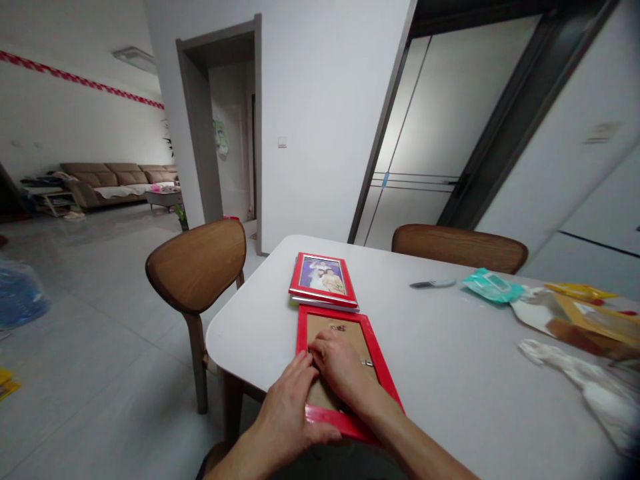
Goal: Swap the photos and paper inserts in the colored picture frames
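Note:
A red picture frame (383, 363) lies face down on the white table, its brown backing board (323, 398) showing, with small metal clips at the top and right. My left hand (290, 407) grips the frame's lower left corner, thumb along the bottom edge and fingers at the left side. Bent over the backing, my right hand (337, 363) has its fingertips pressed together at the left inner edge; whatever they hold is hidden. Just beyond, a second red frame with a photo (325, 276) lies face up on top of another frame with a silvery edge.
On the white table (450, 393), a knife (433, 284) and a teal packet (493, 285) lie to the right. Farther right are a brown paper package (590, 323) and white crumpled material (580, 380). Wooden chairs stand at the left (200, 267) and far side (460, 248).

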